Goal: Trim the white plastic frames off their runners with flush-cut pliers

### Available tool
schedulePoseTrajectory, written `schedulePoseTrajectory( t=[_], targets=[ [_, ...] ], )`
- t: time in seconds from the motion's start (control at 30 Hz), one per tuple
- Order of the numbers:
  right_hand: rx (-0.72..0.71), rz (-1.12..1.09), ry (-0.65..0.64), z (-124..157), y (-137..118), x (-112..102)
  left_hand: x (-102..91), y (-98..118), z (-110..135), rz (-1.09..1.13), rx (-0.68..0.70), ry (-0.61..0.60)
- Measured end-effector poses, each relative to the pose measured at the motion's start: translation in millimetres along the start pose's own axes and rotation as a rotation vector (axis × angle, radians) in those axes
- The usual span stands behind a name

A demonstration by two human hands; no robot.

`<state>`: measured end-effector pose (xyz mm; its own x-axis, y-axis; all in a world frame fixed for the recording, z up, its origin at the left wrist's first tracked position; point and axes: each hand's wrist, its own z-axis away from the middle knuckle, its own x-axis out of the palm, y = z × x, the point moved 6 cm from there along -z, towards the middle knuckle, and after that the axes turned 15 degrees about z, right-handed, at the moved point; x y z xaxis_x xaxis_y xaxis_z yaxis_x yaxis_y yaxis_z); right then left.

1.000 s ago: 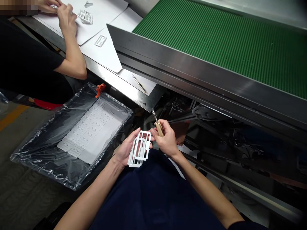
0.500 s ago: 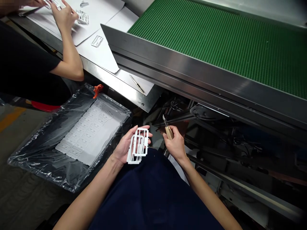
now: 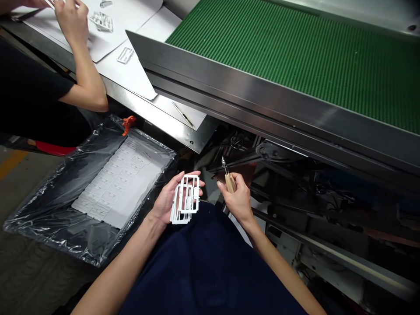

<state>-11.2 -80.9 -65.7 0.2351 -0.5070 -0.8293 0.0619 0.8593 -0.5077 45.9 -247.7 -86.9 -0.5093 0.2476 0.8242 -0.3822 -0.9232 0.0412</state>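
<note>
Head view, left hand [image 3: 166, 202]: palm up, fingers curled round the white plastic frame, thumb along its side.
White plastic frame [image 3: 185, 199]: a moulded, open-barred piece, held in the left hand just in front of the person's navy top [image 3: 197, 267].
Right hand [image 3: 238, 202]: fingers closed narrowly round a wooden-handled tool [image 3: 230, 182], its small metal tip pointing up, near the frame but not touching it.
Lap side: a plastic-wrapped tray [image 3: 62, 218] holds a sheet of small white parts [image 3: 121, 183].
Beyond: a co-worker's hand [image 3: 67, 22] works over white paper [image 3: 126, 74] on a steel bench [image 3: 157, 117], beside a green conveyor belt [image 3: 288, 57].
Risk: a slipping metal tip could jab the left hand or snap a thin bar; the frame could drop into the machinery below the belt.
</note>
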Motion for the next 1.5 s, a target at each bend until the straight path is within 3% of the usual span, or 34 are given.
schedulePoseTrajectory(
  t=[0.4, 0.6, 0.73, 1.07, 1.2, 1.5],
  targets=[
    [-0.001, -0.049, -0.011, 1.5, -6.5, -1.9, 1.1, 4.0, -0.9, 0.002, 0.027, 0.023],
    [-0.071, -0.327, -0.362, 19.1, -37.5, 13.7, -0.5, 11.3, -5.9, -0.228, 0.299, 0.176],
    [-0.04, -0.515, -0.473, 21.5, -43.4, 21.8, 2.0, 12.1, -8.9, -0.327, 0.366, 0.253],
    [0.336, -1.178, -0.861, 24.3, -15.5, 46.0, 14.7, 15.7, -2.4, -0.316, 0.236, 0.264],
    [0.383, -1.349, -0.95, 28.6, -19.9, 53.1, 19.6, 15.6, -2.5, -0.247, 0.193, 0.24],
    [0.426, -1.574, -1.022, 28.5, -26.0, 57.6, 21.5, 18.4, -3.4, -0.18, 0.181, 0.255]
  ],
)
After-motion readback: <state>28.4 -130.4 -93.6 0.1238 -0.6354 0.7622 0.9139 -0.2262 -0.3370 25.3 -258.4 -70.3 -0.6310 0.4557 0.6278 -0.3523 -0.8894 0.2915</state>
